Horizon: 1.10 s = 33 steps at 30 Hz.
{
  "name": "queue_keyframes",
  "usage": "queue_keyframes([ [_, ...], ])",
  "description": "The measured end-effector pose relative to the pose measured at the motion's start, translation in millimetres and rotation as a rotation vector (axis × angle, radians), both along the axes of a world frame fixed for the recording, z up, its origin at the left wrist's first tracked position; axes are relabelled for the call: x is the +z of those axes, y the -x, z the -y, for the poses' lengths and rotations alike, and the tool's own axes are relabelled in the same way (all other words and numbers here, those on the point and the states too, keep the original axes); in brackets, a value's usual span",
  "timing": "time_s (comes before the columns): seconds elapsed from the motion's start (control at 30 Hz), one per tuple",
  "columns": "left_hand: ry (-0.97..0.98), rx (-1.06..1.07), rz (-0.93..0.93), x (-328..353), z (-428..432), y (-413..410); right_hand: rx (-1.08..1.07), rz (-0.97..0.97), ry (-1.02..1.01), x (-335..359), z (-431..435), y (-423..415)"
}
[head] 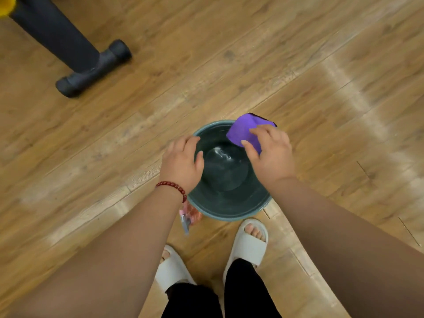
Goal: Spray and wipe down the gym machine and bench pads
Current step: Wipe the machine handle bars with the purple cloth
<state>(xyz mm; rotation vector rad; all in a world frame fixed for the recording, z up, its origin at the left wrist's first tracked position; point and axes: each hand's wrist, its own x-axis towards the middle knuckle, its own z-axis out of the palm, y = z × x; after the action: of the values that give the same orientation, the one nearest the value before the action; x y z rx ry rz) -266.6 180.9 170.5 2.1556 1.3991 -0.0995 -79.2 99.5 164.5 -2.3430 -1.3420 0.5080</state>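
Purple cloth [243,130] partly under right hand [271,157]

One bucket [229,215]; one purple cloth [243,129]; two hands [181,161] [273,157]; two slippers [249,245] [171,269].

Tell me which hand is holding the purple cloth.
The right hand, pinching the purple cloth over the bucket; the left hand holds nothing.

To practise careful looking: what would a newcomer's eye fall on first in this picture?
The purple cloth, pinched in the right hand over the far right rim of the dark green bucket at the centre, stands out most. The left hand is at the bucket's left rim, and a black machine foot sits on the wooden floor at upper left.
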Motion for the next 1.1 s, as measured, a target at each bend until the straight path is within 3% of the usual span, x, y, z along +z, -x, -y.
queue_keyframes([
  [0.37, 0.088, 0.089, 0.055, -41, -5, -1, 0.096, 0.064, 0.155, -45, -24, -14],
  [0.57, 0.052, 0.037, -0.012, -31, -6, -3, 0.064, -0.033, 0.108, -35, -27, -21],
  [0.9, -0.053, -0.087, 0.062, 42, -19, -7, 0.115, 0.080, -0.130, 27, -18, -11],
  [1.1, -0.180, -0.164, 0.135, 119, -11, 7, 0.296, 0.159, -0.239, 107, -17, 9],
])
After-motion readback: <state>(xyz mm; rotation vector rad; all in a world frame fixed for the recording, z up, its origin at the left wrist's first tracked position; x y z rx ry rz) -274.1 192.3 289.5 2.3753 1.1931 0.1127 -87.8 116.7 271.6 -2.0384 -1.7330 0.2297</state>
